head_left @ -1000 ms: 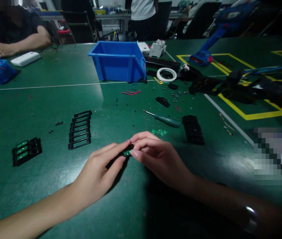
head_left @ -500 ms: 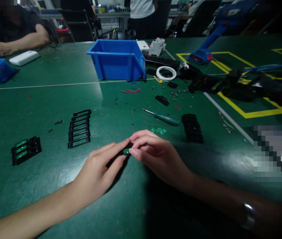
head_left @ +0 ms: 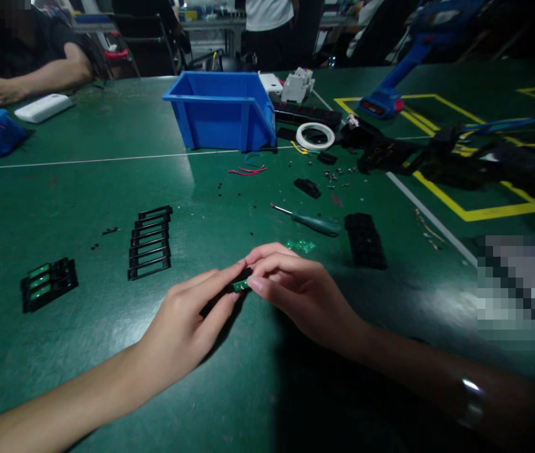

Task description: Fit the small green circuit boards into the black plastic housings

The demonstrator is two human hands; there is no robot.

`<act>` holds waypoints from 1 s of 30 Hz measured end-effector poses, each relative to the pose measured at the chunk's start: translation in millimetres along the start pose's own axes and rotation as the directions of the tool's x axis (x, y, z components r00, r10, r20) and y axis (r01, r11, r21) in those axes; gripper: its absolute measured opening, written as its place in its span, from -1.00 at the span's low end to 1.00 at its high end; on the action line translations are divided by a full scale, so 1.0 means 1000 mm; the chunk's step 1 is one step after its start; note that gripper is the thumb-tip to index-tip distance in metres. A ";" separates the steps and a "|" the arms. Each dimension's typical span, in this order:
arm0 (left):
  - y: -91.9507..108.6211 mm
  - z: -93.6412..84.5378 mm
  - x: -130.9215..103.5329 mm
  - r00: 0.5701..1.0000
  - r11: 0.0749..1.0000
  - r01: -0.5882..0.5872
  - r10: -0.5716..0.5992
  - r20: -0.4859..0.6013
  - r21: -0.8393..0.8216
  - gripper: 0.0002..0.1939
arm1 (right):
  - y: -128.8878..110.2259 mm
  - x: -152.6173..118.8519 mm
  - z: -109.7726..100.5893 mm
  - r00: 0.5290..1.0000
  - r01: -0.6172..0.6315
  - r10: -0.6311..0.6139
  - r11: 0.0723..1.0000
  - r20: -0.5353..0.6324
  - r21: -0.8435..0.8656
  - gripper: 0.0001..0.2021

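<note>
Between my hands is a small black plastic part [head_left: 247,274] with a green circuit board [head_left: 240,286] on it. My left hand [head_left: 190,309] grips the black part from the left, fingers above and thumb below, and hides much of it. The thumb and fingers of my right hand [head_left: 295,290] pinch at the right end of the green board. Just beyond my right hand lies a pile of small green boards [head_left: 301,246]. Left of my hands are a black ladder-like frame row [head_left: 150,243] and a black holder [head_left: 50,284] with several green boards in it.
A green screwdriver [head_left: 317,224] and a black block [head_left: 365,241] lie right of centre. Behind stand a blue bin [head_left: 224,113] and a white tape roll [head_left: 315,136]. Screws and wires are scattered before them. A blue power tool [head_left: 383,104] is at back right; a person sits at back left.
My right thumb has shifted slightly right along the green board, so more of the board shows. My left hand has kept its grip.
</note>
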State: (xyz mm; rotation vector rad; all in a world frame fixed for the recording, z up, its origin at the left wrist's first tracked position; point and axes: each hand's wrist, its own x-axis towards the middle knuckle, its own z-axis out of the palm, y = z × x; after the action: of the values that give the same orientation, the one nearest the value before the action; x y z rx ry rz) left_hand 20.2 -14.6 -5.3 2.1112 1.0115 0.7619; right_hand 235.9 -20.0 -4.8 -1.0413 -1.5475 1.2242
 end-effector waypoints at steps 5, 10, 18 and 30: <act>0.000 0.000 0.000 1.000 1.000 -0.016 0.016 -0.003 0.001 -0.58 | 0.000 0.001 0.001 1.000 -0.011 0.011 1.000 -0.005 0.011 -0.91; 0.000 0.000 0.000 1.000 1.000 -0.011 0.011 0.007 0.007 -0.57 | 0.000 0.001 0.002 1.000 0.007 -0.007 1.000 -0.002 0.014 -0.92; 0.000 0.000 0.000 1.000 1.000 -0.011 0.011 0.009 0.001 -0.56 | 0.000 0.002 0.000 1.000 0.003 -0.002 1.000 -0.015 0.027 -0.90; -0.001 -0.001 -0.001 1.000 1.000 -0.021 0.021 0.013 0.003 -0.55 | -0.001 0.002 0.000 1.000 -0.006 0.006 0.998 -0.011 0.065 -0.88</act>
State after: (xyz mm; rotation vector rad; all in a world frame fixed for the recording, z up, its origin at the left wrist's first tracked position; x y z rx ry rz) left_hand 19.0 -14.6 -5.5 2.1300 0.9862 0.7558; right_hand 235.6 -18.2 -4.0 -1.0098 -1.4876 1.2626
